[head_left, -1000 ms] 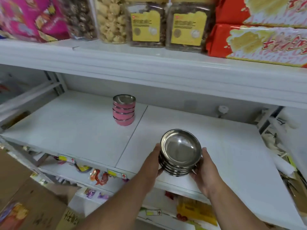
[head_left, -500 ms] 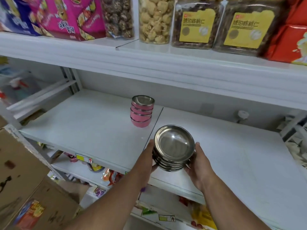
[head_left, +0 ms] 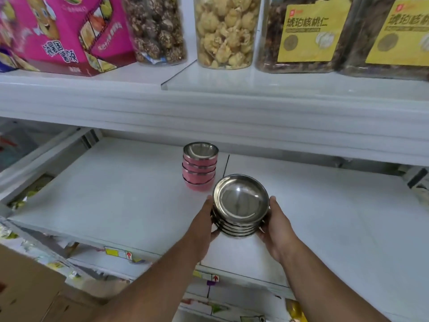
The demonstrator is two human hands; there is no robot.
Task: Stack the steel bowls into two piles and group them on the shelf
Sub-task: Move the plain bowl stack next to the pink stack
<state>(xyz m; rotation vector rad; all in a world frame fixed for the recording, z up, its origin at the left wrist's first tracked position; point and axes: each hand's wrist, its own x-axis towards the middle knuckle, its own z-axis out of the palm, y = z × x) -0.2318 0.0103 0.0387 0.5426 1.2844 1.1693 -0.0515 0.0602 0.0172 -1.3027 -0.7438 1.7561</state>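
A pile of several plain steel bowls is held just above the white shelf, tilted toward me. My left hand grips its left side and my right hand grips its right side. Just behind and to the left stands a second pile of pink-sided steel bowls on the shelf, close to the seam between two shelf boards. A small gap separates the two piles.
The upper shelf overhangs the work area, loaded with a pink box, clear jars of snacks and yellow-labelled tubs. A cardboard box sits at lower left. Packaged goods lie on the shelf below.
Both hands have carried the plain steel pile left and back, closer to the pink pile. The camera has also shifted, so the shelf appears further right.
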